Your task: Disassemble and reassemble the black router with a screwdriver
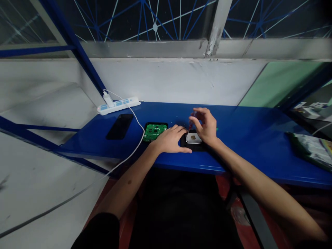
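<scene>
My right hand [206,125] pinches a screwdriver [191,123] with a reddish, partly clear handle. Its shaft points down to the left corner of a silver metal plate [193,138], which sits in a black casing [194,146] on the blue table. My left hand [172,139] lies at the casing's left side, thumb and fingers apart, steadying its edge. Just left of that hand, a green circuit board [155,132] rests in a second black casing [147,139], partly covered by the hand.
A black phone [119,126] lies to the left on the blue table [249,138]. Behind it stands a white power strip [119,105] with a charger [108,99]; its white cable [138,121] crosses the table. A plastic bag [313,148] lies at the far right.
</scene>
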`<state>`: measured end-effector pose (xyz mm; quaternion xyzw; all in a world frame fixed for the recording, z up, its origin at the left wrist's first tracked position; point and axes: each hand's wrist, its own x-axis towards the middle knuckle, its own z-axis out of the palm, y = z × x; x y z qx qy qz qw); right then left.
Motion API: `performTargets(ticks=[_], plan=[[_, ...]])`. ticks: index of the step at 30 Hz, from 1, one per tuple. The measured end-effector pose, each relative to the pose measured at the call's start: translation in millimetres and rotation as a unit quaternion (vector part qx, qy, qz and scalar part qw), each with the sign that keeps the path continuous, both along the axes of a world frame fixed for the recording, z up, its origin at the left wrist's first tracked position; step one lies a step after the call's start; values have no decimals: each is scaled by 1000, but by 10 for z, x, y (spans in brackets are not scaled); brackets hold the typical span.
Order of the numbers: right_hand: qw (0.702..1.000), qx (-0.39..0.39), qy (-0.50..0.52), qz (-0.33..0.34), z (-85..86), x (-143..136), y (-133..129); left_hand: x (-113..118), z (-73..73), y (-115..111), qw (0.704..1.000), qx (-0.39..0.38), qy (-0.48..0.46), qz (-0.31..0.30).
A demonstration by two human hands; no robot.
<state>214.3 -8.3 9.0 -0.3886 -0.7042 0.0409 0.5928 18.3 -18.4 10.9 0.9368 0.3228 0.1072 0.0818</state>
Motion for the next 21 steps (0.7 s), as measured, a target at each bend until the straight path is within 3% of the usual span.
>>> performTargets(ticks=[21], plan=[[1000,-1,8,-5,-5,15,-1,0,-17,5,1000,3,-7,3]])
